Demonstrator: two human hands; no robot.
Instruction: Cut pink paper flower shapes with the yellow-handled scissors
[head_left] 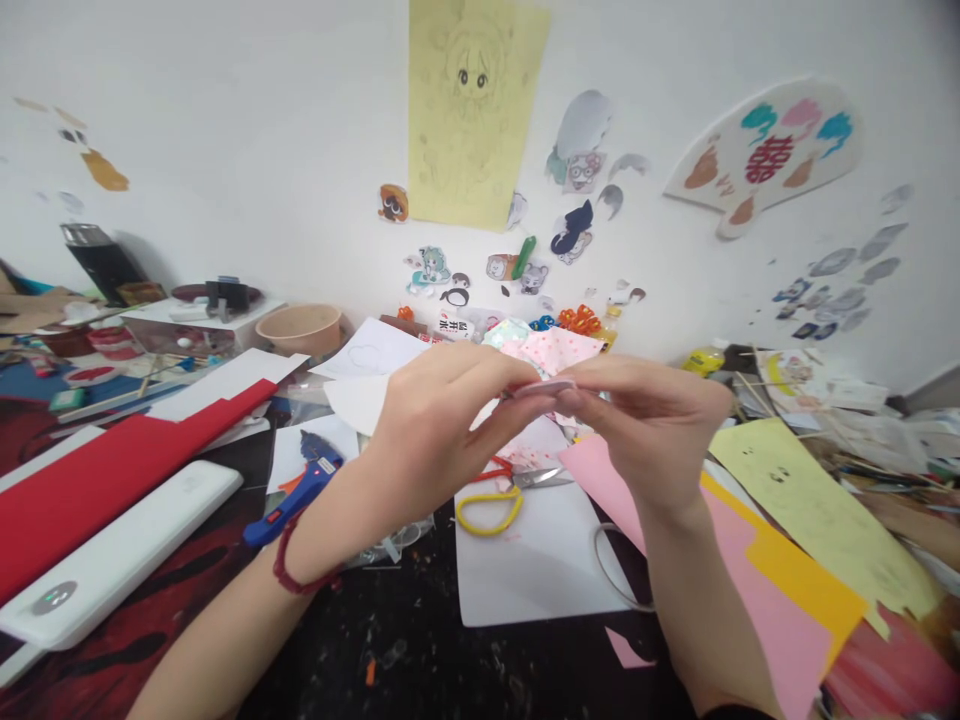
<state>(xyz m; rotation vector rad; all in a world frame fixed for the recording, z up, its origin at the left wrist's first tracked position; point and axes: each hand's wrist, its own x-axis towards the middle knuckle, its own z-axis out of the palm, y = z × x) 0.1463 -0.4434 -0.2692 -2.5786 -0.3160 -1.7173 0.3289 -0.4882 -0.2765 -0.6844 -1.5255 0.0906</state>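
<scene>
My left hand [442,405] and my right hand [649,410] meet above the middle of the table. Between their pinched fingertips is a small, thin pale pink piece [544,387], seen nearly edge-on; its exact shape and material are hard to make out. Below the hands lie scissors with one red and one yellow handle [491,512] on a white sheet of paper [540,580]. A sheet of pink paper [765,600] rests under my right forearm, over an orange-yellow sheet [806,575]. Left of my left wrist lies a blue glue gun [300,495].
A white power bank [135,550] and a red strip [127,470] lie on the left. Behind them stand a beige bowl [300,328] and a black flask [101,262]. Yellow paper [825,520] and clutter cover the right. A pink scrap [626,648] lies near the front.
</scene>
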